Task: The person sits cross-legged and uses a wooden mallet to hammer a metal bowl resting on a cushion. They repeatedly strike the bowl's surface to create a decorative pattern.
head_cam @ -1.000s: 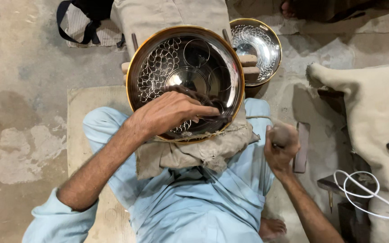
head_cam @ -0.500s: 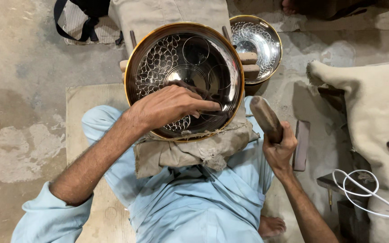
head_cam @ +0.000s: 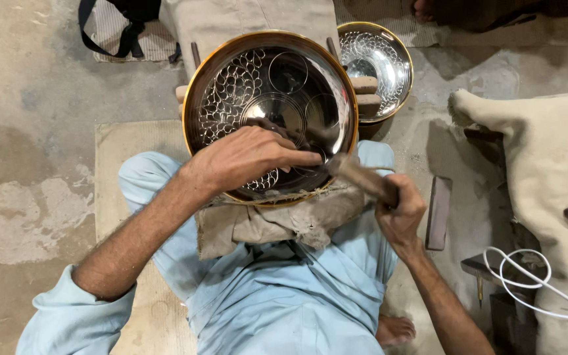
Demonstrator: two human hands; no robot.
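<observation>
My left hand [head_cam: 248,158] lay on the lower part of the large engraved metal bowl [head_cam: 271,98], which rested on a worn cloth [head_cam: 264,223] over my lap, and its fingers were pinched closed on a thin tool that I could hardly see. To the right, my right hand [head_cam: 400,213] had its grip closed around the wooden hammer [head_cam: 361,179], whose head was touching the bowl's lower rim. A smaller engraved bowl [head_cam: 379,66] stood behind, at the right.

Stained concrete floor [head_cam: 27,131]. A mat [head_cam: 119,158] lies on it. A sack [head_cam: 547,164] and white cable [head_cam: 527,283] sit right.
</observation>
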